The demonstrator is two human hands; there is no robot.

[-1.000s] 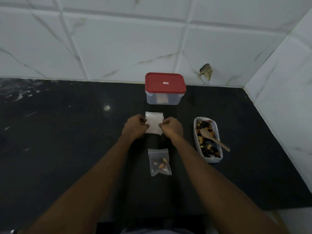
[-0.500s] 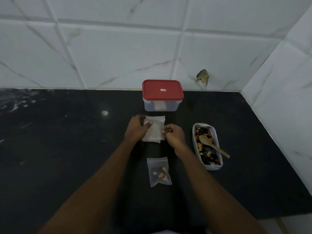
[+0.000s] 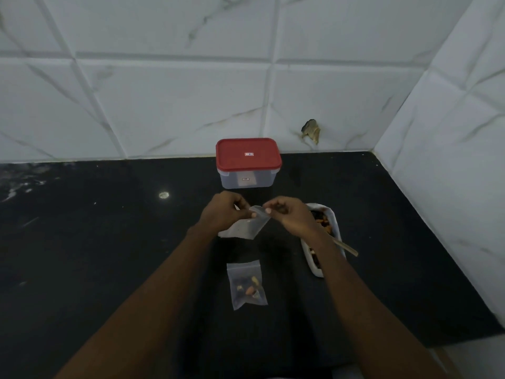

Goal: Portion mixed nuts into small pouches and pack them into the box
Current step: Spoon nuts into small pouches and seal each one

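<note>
Black stone countertop point(image 3: 109, 242) runs back into a corner of white marble-veined wall tiles point(image 3: 164, 91); the head view is the only one I get from here.

Against the back wall stands a translucent plastic box with a red lid point(image 3: 248, 162). The lid is on, and the box sits straight ahead but clear of the working spot, I judge so it is ready for packing later.

In front of it both hands meet over a small clear plastic pouch point(image 3: 247, 227). The left hand point(image 3: 224, 212) and the right hand point(image 3: 292, 214) each pinch its top edge between thumb and fingertips, with the other fingers curled in. The pouch hangs slanting down to the left. It looks empty, and I read the two-sided grip as a way to part the mouth for filling. I cannot tell whether its lower corner touches the counter.

Just right of the right wrist lies a white oblong tray point(image 3: 317, 270) of mixed nuts point(image 3: 323, 224). A wooden spoon point(image 3: 345, 246) rests in it, handle sticking out toward the right, within easy reach of the scooping hand.

Nearer me, between the forearms, a filled clear pouch point(image 3: 247, 283) lies flat with a few nuts at its bottom. It is set aside and not yet boxed, so I judge the job is at an early stage.
</note>
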